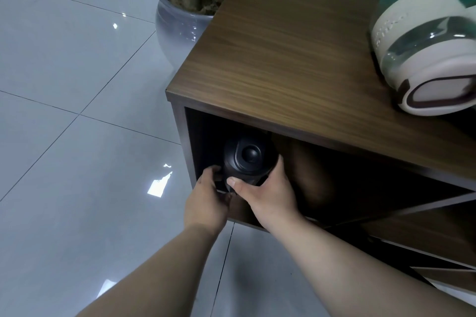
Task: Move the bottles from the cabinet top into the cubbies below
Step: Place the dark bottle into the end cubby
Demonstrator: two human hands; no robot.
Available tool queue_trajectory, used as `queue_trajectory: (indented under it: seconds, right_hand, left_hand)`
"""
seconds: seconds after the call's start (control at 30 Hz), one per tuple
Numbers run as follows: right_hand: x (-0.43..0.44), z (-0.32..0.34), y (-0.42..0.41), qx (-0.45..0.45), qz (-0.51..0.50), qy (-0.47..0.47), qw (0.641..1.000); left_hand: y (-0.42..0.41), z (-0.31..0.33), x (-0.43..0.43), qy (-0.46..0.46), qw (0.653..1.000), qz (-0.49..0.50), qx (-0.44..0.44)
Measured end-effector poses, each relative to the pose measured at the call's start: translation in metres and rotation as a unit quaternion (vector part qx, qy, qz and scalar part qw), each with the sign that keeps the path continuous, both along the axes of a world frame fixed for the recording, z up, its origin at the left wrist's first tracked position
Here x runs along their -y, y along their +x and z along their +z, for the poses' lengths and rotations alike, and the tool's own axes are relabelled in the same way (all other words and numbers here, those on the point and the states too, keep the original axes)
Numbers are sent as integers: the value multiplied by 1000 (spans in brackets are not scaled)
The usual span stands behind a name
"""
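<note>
A black bottle (247, 158) with a rounded black lid stands inside the leftmost cubby (203, 136) of a brown wooden cabinet (283, 46). My left hand (206, 195) grips its lower left side and my right hand (268, 190) wraps its right side, thumb across the front. Both hands reach into the cubby mouth. On the cabinet top at the far right stands a large white bottle (422, 54) with a clear band and a white handle-like lid, partly cut off by the frame edge.
A grey ceramic pot (175, 26) holding a tree trunk stands on the tiled floor just left of the cabinet. A green wall rises behind. More cubbies and a diagonal divider (412, 208) lie to the right.
</note>
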State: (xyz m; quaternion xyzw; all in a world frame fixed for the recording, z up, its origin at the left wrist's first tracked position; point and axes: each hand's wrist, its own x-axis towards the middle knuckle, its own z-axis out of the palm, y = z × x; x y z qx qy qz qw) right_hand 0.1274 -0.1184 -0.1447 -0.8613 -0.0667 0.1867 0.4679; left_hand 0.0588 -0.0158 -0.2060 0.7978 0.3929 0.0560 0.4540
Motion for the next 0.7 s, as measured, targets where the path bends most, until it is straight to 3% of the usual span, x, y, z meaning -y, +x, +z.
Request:
queue_trajectory:
  seconds: [0.2, 0.5, 0.6, 0.7]
  right_hand:
    - [1, 0, 1, -16, 5, -17, 1000]
    - [27, -5, -9, -77, 75, -152, 982]
    - [42, 14, -18, -83, 110, -165, 976]
    - [57, 43, -28, -30, 117, -159, 980]
  left_hand:
    - [-3, 0, 1, 14, 1000, -16, 6]
    - [-19, 5, 0, 24, 998, -49, 4]
    - [-30, 15, 1, 38, 996, -66, -42]
    - [-39, 38, 6, 32, 985, -113, -128]
